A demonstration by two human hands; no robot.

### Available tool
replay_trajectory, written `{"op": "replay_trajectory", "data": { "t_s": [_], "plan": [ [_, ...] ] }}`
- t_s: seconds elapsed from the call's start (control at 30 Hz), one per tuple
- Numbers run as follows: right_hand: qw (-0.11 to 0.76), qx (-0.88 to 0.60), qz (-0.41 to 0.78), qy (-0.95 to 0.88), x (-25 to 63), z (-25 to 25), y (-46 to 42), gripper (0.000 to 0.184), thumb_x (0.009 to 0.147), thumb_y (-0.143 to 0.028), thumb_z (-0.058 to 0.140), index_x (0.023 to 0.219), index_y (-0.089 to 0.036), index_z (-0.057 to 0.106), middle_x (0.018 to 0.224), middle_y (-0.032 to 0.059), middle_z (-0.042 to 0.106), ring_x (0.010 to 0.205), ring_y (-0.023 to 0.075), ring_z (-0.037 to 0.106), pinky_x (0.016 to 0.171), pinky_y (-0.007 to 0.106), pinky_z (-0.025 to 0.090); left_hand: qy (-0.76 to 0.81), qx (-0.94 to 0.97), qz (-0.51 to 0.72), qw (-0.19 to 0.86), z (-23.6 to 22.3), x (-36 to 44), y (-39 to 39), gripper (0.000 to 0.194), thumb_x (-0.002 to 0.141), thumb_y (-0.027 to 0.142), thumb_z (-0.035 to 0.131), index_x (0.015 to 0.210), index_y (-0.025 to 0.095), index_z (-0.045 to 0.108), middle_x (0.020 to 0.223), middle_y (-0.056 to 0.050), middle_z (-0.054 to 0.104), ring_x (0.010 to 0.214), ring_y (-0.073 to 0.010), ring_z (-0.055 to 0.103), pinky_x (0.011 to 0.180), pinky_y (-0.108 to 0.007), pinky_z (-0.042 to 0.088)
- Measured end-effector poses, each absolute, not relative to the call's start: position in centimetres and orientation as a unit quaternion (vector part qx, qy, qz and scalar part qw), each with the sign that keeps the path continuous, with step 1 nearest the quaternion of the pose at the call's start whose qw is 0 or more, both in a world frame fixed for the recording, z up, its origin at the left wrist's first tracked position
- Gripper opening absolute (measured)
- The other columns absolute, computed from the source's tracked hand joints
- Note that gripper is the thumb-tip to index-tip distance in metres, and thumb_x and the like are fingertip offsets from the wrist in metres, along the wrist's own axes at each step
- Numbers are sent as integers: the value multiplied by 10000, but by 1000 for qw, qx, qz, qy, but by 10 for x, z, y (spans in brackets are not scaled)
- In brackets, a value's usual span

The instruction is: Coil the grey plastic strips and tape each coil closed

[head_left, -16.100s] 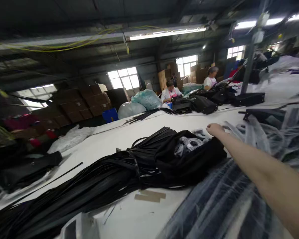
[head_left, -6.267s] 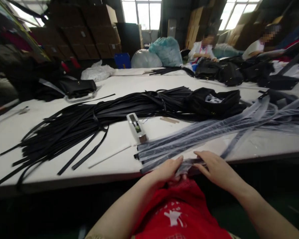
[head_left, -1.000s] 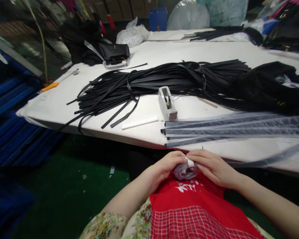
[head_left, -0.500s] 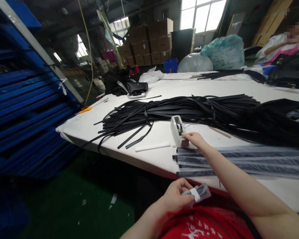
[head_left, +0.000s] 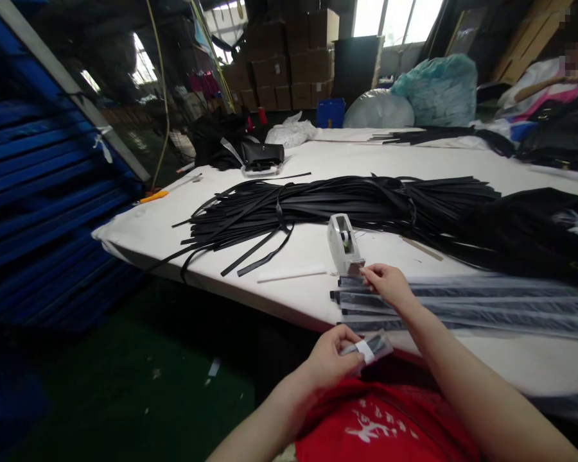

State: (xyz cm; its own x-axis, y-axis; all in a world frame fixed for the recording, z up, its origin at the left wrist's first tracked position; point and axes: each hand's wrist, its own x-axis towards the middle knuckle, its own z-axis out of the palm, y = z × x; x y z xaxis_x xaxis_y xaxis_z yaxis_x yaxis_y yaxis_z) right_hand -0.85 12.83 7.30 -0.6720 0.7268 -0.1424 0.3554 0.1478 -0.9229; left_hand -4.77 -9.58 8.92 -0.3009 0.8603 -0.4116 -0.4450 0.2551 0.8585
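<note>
My left hand point(head_left: 332, 354) is closed around a coiled strap point(head_left: 378, 344) in clear plastic, with a white band round it, just above my red apron point(head_left: 385, 420). Beyond it, my right hand point(head_left: 388, 283) pinches at the front end of a grey-white tape dispenser point(head_left: 340, 247) on the table, thumb and forefinger together at the cutter. The clear tape between those fingers is too thin to make out well. Under my right wrist lie several flat black straps in plastic sleeves point(head_left: 462, 301), side by side along the table's near edge.
A tied bundle of black straps point(head_left: 337, 199) stretches across the white table point(head_left: 308, 247), with black cloth point(head_left: 534, 224) at its right. A black bag point(head_left: 262, 154) and orange-handled tool point(head_left: 154, 196) lie left. Blue racks point(head_left: 43, 192) stand far left; a person point(head_left: 534, 90) sits at the right.
My right hand has left the coil and reached the dispenser, then drawn back slightly from its roll to its front end. My left hand keeps the coil, now turned edge-on. The view has tilted up.
</note>
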Motion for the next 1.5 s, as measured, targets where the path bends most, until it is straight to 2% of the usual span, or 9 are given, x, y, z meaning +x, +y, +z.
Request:
{"op": "replay_trajectory", "data": {
  "t_s": [0.1, 0.23, 0.4, 0.5, 0.6, 0.97, 1.17, 1.37, 1.5],
  "plan": [
    [156, -380, 540, -735, -9, 68, 136, 331, 679, -508, 703, 687, -180, 662, 550, 2, 644, 423, 106, 515, 430, 220, 414, 564, 197, 593, 540, 93, -51, -91, 366, 621, 359, 769, 840, 154, 558, 612, 31, 590, 508, -77, 512, 516, -202, 428],
    [132, -385, 555, -725, 2, 77, 127, 384, 660, -548, 713, 632, -173, 635, 501, 5, 614, 390, 99, 482, 386, 214, 380, 575, 191, 604, 518, 98, -54, -91, 377, 652, 389, 760, 876, 156, 565, 648, 22, 598, 541, -83, 528, 543, -206, 449],
    [167, -297, 614, -712, 43, 117, 79, 420, 779, -573, 651, 810, -156, 684, 582, 5, 628, 466, 103, 520, 460, 218, 432, 617, 222, 602, 456, 96, -57, -91, 326, 695, 370, 739, 883, 162, 574, 634, 30, 588, 548, -88, 516, 557, -207, 426],
    [93, -248, 644, -717, 61, 129, 51, 391, 825, -542, 631, 769, -157, 675, 581, 4, 618, 463, 96, 514, 452, 209, 410, 646, 249, 593, 411, 93, -57, -87, 277, 730, 347, 706, 900, 161, 589, 664, 25, 598, 578, -96, 527, 568, -206, 419],
    [36, -255, 651, -714, 68, 123, 39, 408, 804, -558, 638, 725, -159, 659, 558, -3, 600, 440, 91, 495, 435, 206, 387, 663, 282, 584, 375, 93, -57, -84, 222, 758, 311, 680, 904, 167, 596, 699, 22, 614, 615, -98, 545, 585, -197, 415],
    [-2, -320, 664, -676, 66, 96, 42, 468, 718, -616, 684, 667, -154, 631, 471, -25, 555, 370, 72, 432, 397, 206, 311, 707, 343, 541, 299, 105, -53, -88, 120, 795, 249, 628, 890, 183, 597, 676, 42, 633, 596, -92, 554, 600, -191, 420],
    [-49, -267, 724, -634, 64, 93, 39, 444, 695, -577, 724, 778, -143, 685, 687, 26, 683, 477, 79, 518, 490, 220, 424, 772, 311, 514, 208, 103, -53, -91, 180, 825, 363, 640, 821, 184, 656, 694, 7, 681, 592, -115, 586, 564, -208, 444],
    [32, -269, 763, -587, 56, 104, 26, 419, 678, -549, 762, 706, -141, 675, 545, -25, 585, 482, 84, 511, 527, 220, 443, 743, 458, 487, -30, 114, -45, -97, 120, 869, 266, 587, 922, 204, 675, 775, -35, 733, 696, -172, 682, 683, -267, 527],
    [93, -244, 782, -566, 48, 97, 19, 438, 642, -562, 784, 688, -133, 714, 585, -13, 591, 474, 78, 506, 494, 211, 421, 715, 484, 499, -76, 101, -53, -96, 138, 889, 305, 573, 972, 247, 668, 879, -41, 750, 778, -191, 714, 694, -267, 565]
  ]
}}
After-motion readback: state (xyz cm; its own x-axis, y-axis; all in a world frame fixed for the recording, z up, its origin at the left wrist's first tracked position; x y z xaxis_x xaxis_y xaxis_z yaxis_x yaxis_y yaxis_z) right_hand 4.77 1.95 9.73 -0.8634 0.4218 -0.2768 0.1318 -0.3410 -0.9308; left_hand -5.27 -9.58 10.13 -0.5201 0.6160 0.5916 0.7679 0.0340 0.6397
